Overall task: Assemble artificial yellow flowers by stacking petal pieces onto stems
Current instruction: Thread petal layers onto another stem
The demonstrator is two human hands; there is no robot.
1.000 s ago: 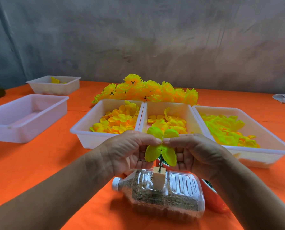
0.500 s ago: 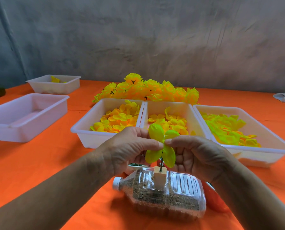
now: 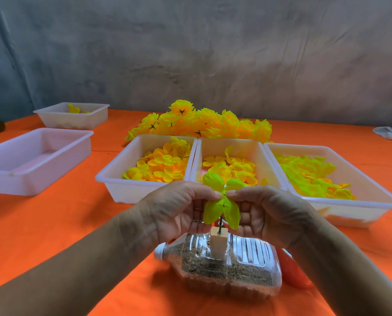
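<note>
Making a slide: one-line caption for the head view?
Both hands pinch a green petal piece onto the stem.

Item: petal piece [image 3: 222,197], yellow-green, four lobes. Change: sits slightly higher over the white block [image 3: 218,242] than one second ago, more of the dark stem [image 3: 220,222] bare beneath it; the lobes have spread wider.
Item: left hand [image 3: 179,208], right hand [image 3: 268,213]. Change: both have risen a little with the piece, thumbs and forefingers still pinching its centre, tips now nearly touching.
</note>
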